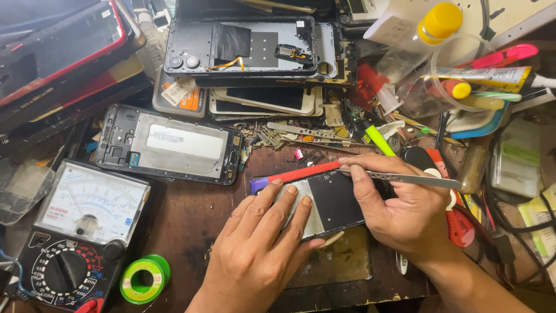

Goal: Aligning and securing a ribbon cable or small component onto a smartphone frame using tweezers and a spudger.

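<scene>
My left hand presses flat on a small phone lying face down on the brown workbench, fingers spread over its pale and black inner surface. A red strip with a purple end runs along the phone's far edge. My right hand holds thin metal tweezers between thumb and fingers, the tips pointing left at the phone's upper right corner. The tweezers' exact contact point is hidden by my fingers.
An opened phone frame lies at left centre, with an analogue multimeter and a green solder spool below it. Stacked phones and another opened frame fill the back. Bottles, tubes and cables crowd the right.
</scene>
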